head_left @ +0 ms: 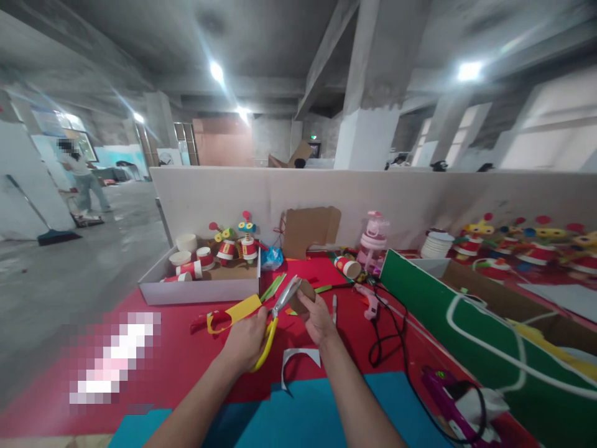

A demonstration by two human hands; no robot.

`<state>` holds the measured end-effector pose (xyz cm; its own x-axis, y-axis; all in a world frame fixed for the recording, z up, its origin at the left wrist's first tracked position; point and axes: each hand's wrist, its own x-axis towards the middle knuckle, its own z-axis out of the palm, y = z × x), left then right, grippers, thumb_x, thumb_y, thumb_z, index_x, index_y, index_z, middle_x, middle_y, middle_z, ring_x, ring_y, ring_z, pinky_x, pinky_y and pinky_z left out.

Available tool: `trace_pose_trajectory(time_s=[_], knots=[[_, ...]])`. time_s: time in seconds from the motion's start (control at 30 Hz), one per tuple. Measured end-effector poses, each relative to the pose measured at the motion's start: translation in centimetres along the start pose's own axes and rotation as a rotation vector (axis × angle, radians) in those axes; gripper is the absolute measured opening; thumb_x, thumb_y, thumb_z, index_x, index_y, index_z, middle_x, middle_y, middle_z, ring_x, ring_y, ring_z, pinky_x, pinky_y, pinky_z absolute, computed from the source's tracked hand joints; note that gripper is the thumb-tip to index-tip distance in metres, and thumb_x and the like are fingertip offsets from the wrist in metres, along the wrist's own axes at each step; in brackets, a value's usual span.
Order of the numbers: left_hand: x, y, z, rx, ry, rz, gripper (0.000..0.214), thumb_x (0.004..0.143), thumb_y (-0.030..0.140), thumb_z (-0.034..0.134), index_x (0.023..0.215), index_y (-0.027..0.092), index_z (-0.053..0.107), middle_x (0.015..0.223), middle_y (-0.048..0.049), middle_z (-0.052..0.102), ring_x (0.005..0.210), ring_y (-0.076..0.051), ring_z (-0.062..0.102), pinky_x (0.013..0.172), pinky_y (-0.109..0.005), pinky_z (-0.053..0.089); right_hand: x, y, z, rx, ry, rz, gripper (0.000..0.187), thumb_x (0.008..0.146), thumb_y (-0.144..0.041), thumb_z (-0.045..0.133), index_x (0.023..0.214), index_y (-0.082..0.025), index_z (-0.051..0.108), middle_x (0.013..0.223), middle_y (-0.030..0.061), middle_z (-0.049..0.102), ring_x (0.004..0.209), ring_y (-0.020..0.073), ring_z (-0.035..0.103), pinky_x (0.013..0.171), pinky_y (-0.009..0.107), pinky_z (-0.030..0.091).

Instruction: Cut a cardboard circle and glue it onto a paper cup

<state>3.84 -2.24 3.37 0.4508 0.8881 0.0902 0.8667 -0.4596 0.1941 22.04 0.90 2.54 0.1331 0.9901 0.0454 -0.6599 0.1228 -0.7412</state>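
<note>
Yellow-handled scissors [282, 301] are in my left hand [248, 339], fingers closed around the handle and blades pointing up and to the right. My right hand [321, 318] pinches a brown cardboard piece with a rounded edge [306, 297] beside the blades. Whether the blades touch the cardboard, I cannot tell. Below the hands lies a curved white paper offcut [298, 354], partly over the blue sheet [261, 410]. Yellow paper with a cut-out curve [242, 308] rests left of the scissors, near green strips [273, 287].
On the left stands a white box [200, 291] with paper cups and cup figures [247, 246]. A pink glue gun [370, 302], black cord [377, 348], pink bottle [374, 236] and green-sided box [433, 317] are to the right. A person [84, 174] stands far left.
</note>
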Motion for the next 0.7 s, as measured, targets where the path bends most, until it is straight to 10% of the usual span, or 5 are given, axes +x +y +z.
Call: trace_pose_trajectory(time_s=[0.7], knots=[[-0.14, 0.69, -0.86, 0.082, -0.071, -0.059, 0.030, 0.092, 0.022, 0.036, 0.120, 0.013, 0.039, 0.100, -0.0164, 0.067, 0.094, -0.031, 0.067, 0.076, -0.039, 0.049, -0.06, 0.15, 0.22, -0.166, -0.032, -0.068, 0.037, 0.059, -0.038, 0.084, 0.091, -0.022, 0.074, 0.088, 0.0014, 0.076, 0.082, 0.0213, 0.070, 0.080, 0.035, 0.053]])
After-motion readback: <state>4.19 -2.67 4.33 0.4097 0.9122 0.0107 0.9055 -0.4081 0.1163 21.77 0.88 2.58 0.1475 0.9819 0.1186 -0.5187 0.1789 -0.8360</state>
